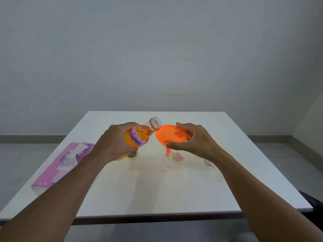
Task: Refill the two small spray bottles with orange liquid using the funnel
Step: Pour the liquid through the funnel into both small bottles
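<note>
I saw a plain, pale grey wall [157, 49] filling the upper half of my view, bare and lit by soft, even light. A darker skirting strip [26, 139] ran along its foot, above a grey floor [21, 163]. A second wall face [312, 119] angled in at the right. Before me stood a white square table [157, 198] with a dark edge. Something dark [312, 201] showed just past its near right corner; I couldn't tell what.

The white table [157, 189] holds a tissue pack [61, 163], small clear bottle [166, 165] and pink spray cap [180, 156].
</note>
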